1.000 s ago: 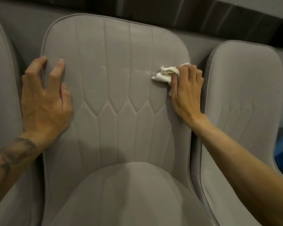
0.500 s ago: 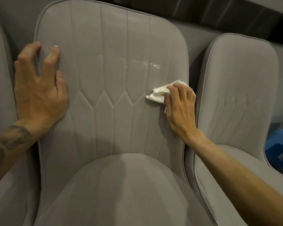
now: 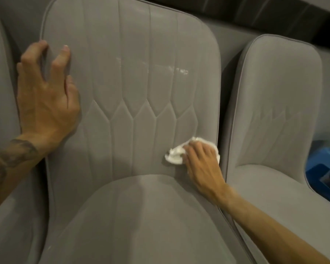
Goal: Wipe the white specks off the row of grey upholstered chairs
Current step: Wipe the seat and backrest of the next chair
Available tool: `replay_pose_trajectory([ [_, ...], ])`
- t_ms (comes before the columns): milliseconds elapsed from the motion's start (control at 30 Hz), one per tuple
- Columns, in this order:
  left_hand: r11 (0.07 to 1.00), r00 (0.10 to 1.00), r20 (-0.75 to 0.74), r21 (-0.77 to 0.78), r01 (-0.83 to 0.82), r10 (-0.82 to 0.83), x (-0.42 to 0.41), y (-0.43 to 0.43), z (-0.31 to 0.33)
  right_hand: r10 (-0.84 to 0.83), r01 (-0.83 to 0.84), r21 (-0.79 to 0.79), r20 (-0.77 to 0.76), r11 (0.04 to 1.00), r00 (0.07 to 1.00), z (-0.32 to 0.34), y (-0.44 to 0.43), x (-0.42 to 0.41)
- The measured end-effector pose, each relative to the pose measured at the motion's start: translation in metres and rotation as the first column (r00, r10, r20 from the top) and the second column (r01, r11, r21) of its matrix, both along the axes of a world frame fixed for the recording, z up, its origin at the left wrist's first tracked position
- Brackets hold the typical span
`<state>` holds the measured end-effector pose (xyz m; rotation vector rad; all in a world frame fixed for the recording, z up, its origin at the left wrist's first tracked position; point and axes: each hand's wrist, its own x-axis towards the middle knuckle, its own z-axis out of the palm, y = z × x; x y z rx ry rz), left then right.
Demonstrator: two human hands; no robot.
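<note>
The middle chair [image 3: 122, 82] of the row fills most of the view. It is covered in grey, velvety fabric with a piped edge. Its backrest has straight vertical seams in the upper part that run into a band of long hexagon stitching lower down. A loose line of white specks [image 3: 179, 70] and faint pale smears crosses the upper backrest from about its middle toward the right edge. The lower backrest and the seat cushion [image 3: 137, 216] look evenly grey, apart from a few tiny pale dots near the cushion's front left.

The right hand [image 3: 202, 162] is at the lower right corner of the backrest, just above the seam with the seat. Its grip is closed over a crumpled white tissue [image 3: 174, 156], pressing it flat to the fabric, and the wad sticks out to the left of the fingers. The tissue is well below the specks.

The left hand [image 3: 44, 100] braces the backrest's left edge. Its fingers are spread and bent, the outer ones hooked at the piping and the thumb lying on the front face. The forearm behind it is tattooed.

A matching right chair [image 3: 274, 111] stands just beside, with faint marks on its stitching. Part of a left chair [image 3: 0, 92] shows at the frame's edge. A blue crate [image 3: 324, 172] sits at the far right.
</note>
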<state>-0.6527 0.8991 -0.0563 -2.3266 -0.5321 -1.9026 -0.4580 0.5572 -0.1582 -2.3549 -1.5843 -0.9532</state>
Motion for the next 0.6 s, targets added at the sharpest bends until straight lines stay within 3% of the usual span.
replay_pose_trajectory([
  [100, 1.0, 1.0, 0.006, -0.006, 0.006, -0.006, -0.001, 0.0, 0.001, 0.132, -0.118, -0.252, 0.039, 0.961, 0.99, -0.04, -0.023, -0.022],
  [167, 1.0, 1.0, -0.004, -0.016, -0.01, 0.01, -0.001, -0.002, 0.002, 0.15, -0.125, -0.304, 0.058, 0.944, 0.987, -0.036, -0.024, -0.02],
  [267, 1.0, 1.0, -0.002, -0.012, -0.009, 0.009, 0.0, -0.002, 0.001, 0.146, -0.128, -0.198, 0.083, 0.972, 0.986, 0.005, 0.004, -0.005],
  [400, 1.0, 1.0, 0.012, 0.004, -0.003, 0.003, 0.0, 0.0, 0.001, -0.048, 0.027, 0.211, 0.091, 0.977, 0.995, 0.051, 0.037, 0.009],
  [433, 1.0, 1.0, 0.013, 0.003, -0.003, 0.003, 0.0, 0.0, 0.001, -0.062, 0.038, 0.208, 0.107, 0.977, 0.992, 0.047, 0.039, 0.007],
  [533, 1.0, 1.0, 0.012, 0.005, -0.004, 0.004, 0.0, 0.002, 0.0, 0.053, -0.05, -0.019, 0.217, 0.999, 0.975, 0.036, 0.032, 0.005],
  [600, 1.0, 1.0, 0.013, 0.024, -0.006, 0.006, 0.001, 0.003, -0.001, 0.06, -0.069, 0.032, 0.217, 0.997, 0.974, 0.057, 0.038, 0.017],
])
